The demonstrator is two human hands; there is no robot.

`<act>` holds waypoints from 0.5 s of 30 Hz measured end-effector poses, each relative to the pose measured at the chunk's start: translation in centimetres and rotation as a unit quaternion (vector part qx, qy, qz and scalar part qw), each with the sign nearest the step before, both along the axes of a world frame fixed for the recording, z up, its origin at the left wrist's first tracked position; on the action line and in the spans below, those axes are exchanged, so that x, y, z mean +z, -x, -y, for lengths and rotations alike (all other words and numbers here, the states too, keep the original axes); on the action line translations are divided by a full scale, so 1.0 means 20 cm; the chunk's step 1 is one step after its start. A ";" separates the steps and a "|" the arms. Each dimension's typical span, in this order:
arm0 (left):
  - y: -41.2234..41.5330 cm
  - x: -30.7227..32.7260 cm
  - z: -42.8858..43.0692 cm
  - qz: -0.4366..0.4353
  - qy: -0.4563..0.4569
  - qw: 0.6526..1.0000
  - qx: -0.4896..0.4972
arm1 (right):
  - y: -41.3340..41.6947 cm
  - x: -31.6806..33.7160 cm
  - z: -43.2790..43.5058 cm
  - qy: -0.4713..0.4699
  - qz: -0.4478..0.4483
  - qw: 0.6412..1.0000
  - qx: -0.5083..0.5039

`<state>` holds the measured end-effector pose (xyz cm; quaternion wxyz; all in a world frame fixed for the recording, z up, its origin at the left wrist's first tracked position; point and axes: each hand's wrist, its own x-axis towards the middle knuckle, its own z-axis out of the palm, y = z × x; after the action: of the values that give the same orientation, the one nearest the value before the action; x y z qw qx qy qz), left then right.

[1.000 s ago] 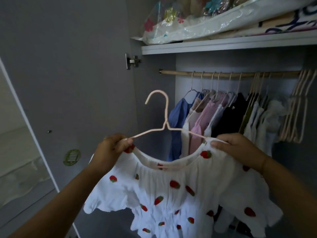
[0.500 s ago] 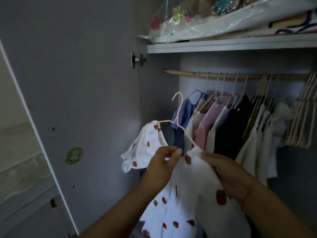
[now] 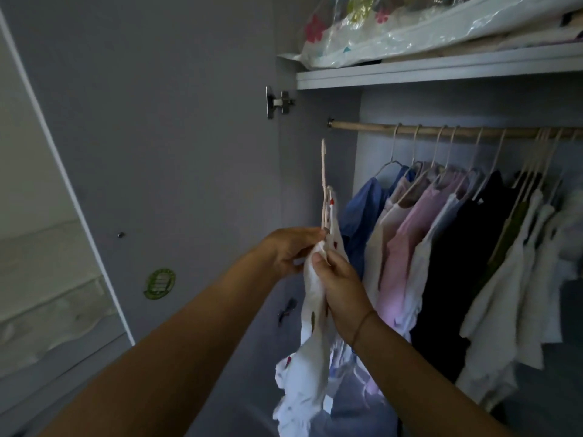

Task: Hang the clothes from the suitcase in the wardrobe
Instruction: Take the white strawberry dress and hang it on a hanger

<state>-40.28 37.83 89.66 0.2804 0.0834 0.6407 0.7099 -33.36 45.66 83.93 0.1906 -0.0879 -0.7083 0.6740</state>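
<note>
Open wardrobe, white dress on hanger edge-on, pinched between left hand and right hand

Dress: white, red-spotted, we see it edge-on, hanging limp left of the rail.
Hanger: pink, upright, inside its neckline.
</note>
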 end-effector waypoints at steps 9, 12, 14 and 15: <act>0.35 0.07 -0.22 -0.058 -0.022 0.998 0.023 | 0.36 0.12 -0.12 0.015 -0.030 0.998 -0.060; 0.50 0.11 -0.31 -0.061 -0.008 0.998 0.033 | 0.53 0.17 -0.18 0.040 -0.027 0.996 -0.074; 0.60 0.14 -0.36 -0.061 -0.003 0.997 0.047 | 0.64 0.21 -0.21 0.046 -0.017 0.996 -0.081; 0.64 0.15 -0.39 -0.060 -0.004 0.997 0.053 | 0.69 0.22 -0.22 0.046 -0.011 0.995 -0.083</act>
<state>-53.06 45.64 92.62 0.2031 0.0934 0.6574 0.7196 -47.20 50.14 88.36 0.2496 -0.1480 -0.6646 0.6885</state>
